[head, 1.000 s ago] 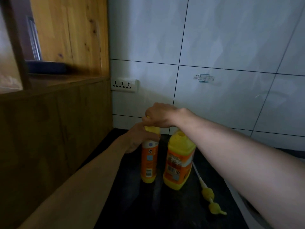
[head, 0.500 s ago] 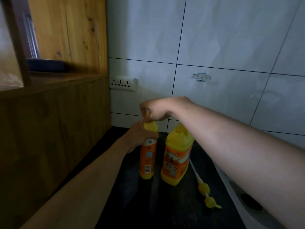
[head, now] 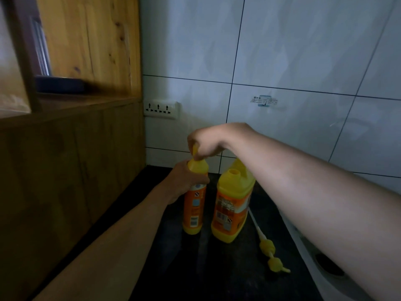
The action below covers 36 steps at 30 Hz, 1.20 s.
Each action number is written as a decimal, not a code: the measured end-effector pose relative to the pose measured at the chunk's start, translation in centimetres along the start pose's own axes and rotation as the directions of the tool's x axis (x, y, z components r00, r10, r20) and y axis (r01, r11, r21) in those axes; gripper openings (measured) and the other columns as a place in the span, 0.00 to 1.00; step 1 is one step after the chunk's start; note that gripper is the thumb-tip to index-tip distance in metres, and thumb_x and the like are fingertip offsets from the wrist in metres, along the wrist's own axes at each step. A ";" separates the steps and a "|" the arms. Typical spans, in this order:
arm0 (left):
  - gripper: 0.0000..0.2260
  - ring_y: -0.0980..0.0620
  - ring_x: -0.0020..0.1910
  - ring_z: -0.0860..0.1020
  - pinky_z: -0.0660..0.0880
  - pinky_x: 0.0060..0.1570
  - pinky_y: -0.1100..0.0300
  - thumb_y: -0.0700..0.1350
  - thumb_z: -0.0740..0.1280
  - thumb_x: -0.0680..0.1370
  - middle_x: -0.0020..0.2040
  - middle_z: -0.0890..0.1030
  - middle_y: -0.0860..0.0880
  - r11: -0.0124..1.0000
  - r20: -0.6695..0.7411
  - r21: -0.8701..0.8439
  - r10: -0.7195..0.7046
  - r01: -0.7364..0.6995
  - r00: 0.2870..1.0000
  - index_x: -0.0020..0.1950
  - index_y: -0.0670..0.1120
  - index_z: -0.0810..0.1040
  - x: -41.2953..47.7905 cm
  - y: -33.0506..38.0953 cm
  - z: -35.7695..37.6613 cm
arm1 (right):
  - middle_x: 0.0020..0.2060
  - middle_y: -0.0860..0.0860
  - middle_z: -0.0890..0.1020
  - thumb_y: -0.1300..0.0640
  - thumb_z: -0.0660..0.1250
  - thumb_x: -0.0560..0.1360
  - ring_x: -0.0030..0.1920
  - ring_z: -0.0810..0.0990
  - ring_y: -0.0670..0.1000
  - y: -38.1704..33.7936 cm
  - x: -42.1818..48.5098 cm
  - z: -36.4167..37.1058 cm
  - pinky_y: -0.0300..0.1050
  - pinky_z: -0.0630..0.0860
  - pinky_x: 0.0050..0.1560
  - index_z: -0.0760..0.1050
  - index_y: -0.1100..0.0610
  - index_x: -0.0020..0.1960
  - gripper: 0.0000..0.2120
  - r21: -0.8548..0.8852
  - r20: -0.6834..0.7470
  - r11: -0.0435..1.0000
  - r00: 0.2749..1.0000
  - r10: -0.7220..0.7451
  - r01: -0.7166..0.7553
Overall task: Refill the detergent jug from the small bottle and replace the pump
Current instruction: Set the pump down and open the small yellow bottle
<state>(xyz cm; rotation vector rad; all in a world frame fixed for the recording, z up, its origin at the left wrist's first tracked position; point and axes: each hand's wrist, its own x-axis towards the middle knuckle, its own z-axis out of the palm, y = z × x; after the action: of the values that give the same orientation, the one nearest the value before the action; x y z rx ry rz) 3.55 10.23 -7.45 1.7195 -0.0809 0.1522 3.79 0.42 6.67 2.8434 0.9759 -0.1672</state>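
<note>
The small orange bottle (head: 194, 210) with a yellow top stands upright on the dark counter (head: 217, 268). My left hand (head: 184, 181) grips its shoulder from the left. My right hand (head: 206, 143) pinches the yellow cap (head: 195, 151) right at the top of the bottle's neck. Just to the right stands the larger yellow detergent jug (head: 232, 205), upright with its mouth open and no pump in it. The yellow pump (head: 270, 254) with its white tube lies flat on the counter, right of the jug.
A wooden cabinet (head: 65, 159) walls off the left side. White tiles and a socket strip (head: 161, 109) are behind. A white sink edge with a drain (head: 329, 266) sits at the right, under my right forearm.
My right hand has risen and turned at the bottle's top, so the yellow shoulder of the small bottle shows beneath it. The left hand keeps its grip.
</note>
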 end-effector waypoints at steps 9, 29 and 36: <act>0.14 0.41 0.47 0.81 0.79 0.50 0.48 0.35 0.74 0.68 0.49 0.82 0.38 1.000 -0.009 0.027 -0.002 0.002 1.000 0.52 0.39 0.78 -0.3 0.3 0.2 | 0.34 0.52 0.75 0.68 0.64 0.75 0.25 0.71 0.47 0.9 -1.2 -1.2 0.35 0.67 0.21 0.74 0.57 0.58 0.14 0.198 -0.069 0.978 0.996 -0.056 0.069; 0.14 0.44 0.42 0.81 0.79 0.39 0.53 0.32 0.74 0.66 0.46 0.81 0.37 0.995 -0.199 0.044 0.096 -0.089 0.975 0.48 0.38 0.76 -2.7 0.8 0.0 | 0.50 0.54 0.80 0.58 0.75 0.69 0.47 0.78 0.54 4.8 -0.6 2.4 0.41 0.72 0.40 0.77 0.56 0.54 0.15 0.523 -0.442 0.850 0.871 0.215 0.056; 0.15 0.43 0.41 0.79 0.78 0.40 0.50 0.33 0.74 0.64 0.42 0.79 0.40 0.970 -0.263 0.174 0.214 -0.173 0.941 0.44 0.44 0.73 -3.4 2.0 -0.9 | 0.46 0.53 0.82 0.61 0.77 0.65 0.47 0.80 0.55 3.7 -1.4 3.4 0.55 0.81 0.44 0.79 0.53 0.50 0.15 0.534 -0.502 0.825 0.855 0.132 0.186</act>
<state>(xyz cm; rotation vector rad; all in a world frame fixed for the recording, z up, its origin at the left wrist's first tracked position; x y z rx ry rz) -0.12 10.69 -5.83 1.8196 -0.0302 0.5590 4.74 -3.84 3.89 3.5326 1.2319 0.4196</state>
